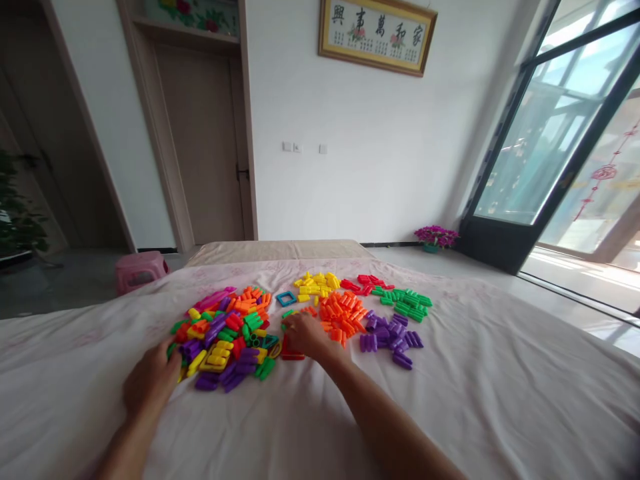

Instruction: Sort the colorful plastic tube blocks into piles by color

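Observation:
My left hand (pixel 150 380) curls against the left edge of a mixed pile of plastic building pieces (pixel 217 357) in purple, yellow, red, green and orange. A bit of green shows between its thumb and finger; the other fingers are hidden. My right hand (pixel 309 335) is closed, palm down, right of that pile, with a green building piece (pixel 287 314) at its fingertips. Beneath the right hand lies a red square frame (pixel 293 355), partly covered. Close by on its right is a heap of orange pieces (pixel 344 313).
Single-colour groups lie on the cloth-covered table (pixel 480 387): yellow pieces (pixel 317 285), red pieces (pixel 363 285), green pieces (pixel 411 303) and purple pieces (pixel 393 335). A blue square frame (pixel 286 299) sits behind the right hand. A pink stool (pixel 143 268) stands beyond the table's left side.

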Motion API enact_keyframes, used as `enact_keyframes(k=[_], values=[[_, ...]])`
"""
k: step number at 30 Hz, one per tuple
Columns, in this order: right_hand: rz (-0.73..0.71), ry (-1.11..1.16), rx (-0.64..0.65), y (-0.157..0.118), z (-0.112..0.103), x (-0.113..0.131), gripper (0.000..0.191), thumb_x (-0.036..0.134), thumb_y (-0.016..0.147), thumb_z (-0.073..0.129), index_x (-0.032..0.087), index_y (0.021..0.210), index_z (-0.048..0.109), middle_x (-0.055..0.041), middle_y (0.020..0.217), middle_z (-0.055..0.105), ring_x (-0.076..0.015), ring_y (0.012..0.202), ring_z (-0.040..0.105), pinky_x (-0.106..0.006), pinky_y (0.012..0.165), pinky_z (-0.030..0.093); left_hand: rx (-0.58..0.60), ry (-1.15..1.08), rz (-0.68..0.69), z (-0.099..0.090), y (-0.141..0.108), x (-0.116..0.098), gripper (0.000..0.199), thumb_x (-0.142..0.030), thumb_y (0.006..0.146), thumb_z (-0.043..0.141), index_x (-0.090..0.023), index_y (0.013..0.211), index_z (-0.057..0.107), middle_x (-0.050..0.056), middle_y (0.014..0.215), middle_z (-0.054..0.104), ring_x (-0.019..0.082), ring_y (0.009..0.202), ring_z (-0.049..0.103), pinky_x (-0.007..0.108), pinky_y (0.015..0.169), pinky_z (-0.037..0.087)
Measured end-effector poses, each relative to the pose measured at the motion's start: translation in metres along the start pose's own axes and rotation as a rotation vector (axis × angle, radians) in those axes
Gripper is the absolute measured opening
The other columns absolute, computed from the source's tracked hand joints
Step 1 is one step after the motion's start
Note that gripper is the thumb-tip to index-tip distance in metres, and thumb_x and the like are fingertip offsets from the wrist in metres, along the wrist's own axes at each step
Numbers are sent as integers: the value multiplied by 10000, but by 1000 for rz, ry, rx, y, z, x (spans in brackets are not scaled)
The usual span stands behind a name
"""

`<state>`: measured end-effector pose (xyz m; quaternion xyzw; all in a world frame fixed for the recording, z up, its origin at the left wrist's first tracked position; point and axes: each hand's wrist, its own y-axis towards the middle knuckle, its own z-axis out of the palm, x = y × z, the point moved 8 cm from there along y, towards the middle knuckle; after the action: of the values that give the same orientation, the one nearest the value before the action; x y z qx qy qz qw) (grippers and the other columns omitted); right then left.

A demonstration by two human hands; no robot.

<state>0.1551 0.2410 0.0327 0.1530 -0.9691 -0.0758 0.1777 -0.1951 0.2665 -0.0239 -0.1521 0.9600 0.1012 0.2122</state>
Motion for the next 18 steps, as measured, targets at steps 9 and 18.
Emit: enact_keyframes(k=[9, 18], values=[[145, -391, 197, 22, 9, 34, 260, 130, 893, 542, 108, 1081, 720, -197, 1102, 725, -311, 1050, 690, -387, 814, 558, -9, 10, -2, -3, -3, -3, 612, -434, 958, 232, -190, 1421, 549, 181, 1374, 613, 377, 1178, 617, 486, 940, 464], [115, -389, 217, 38, 13, 46, 269, 101, 883, 537, 71, 1089, 709, -251, 1126, 714, -327, 1035, 709, -424, 784, 582, -19, 4, 12, -3, -1, -1, 633, -470, 953, 248, -182, 1414, 572, 206, 1322, 645, 383, 1117, 650, 483, 874, 490]])
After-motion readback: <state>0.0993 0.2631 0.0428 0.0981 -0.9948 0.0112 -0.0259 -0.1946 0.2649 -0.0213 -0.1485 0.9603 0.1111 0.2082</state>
